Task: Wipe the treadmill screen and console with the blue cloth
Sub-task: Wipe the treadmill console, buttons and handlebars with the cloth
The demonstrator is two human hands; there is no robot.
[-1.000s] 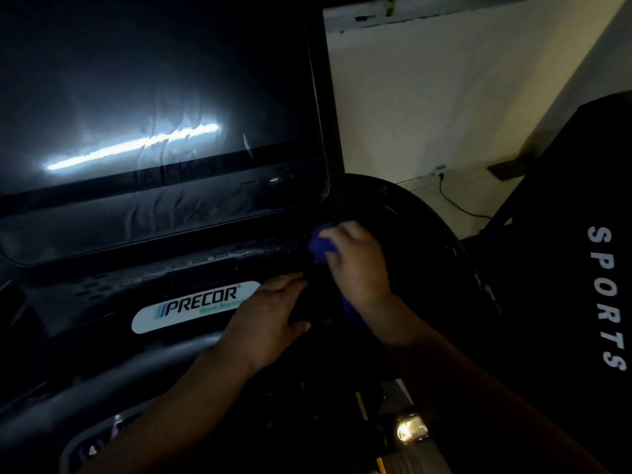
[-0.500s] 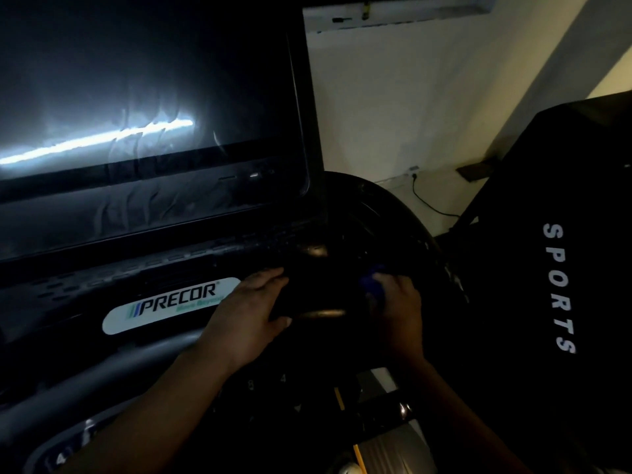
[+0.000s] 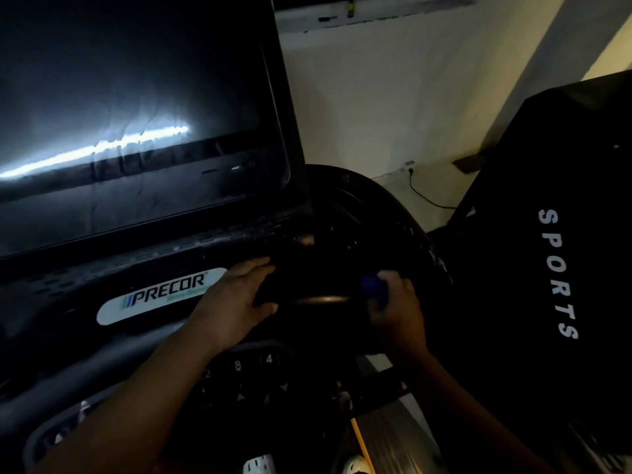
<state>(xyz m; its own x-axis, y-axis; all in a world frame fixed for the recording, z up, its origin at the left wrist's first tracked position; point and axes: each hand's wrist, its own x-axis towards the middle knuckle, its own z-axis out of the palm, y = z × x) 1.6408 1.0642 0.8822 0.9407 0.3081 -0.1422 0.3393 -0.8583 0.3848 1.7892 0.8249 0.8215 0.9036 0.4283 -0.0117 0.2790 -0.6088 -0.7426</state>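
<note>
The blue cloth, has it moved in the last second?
Yes. The blue cloth, gripped in the right hand, went right and down, farther from the PRECOR badge.

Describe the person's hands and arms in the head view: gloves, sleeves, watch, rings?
Left hand and right hand are bare, no gloves. Left forearm and right forearm are uncovered to the frame edge, no sleeve showing. No watch, band or ring visible, though the light is dim.
</note>
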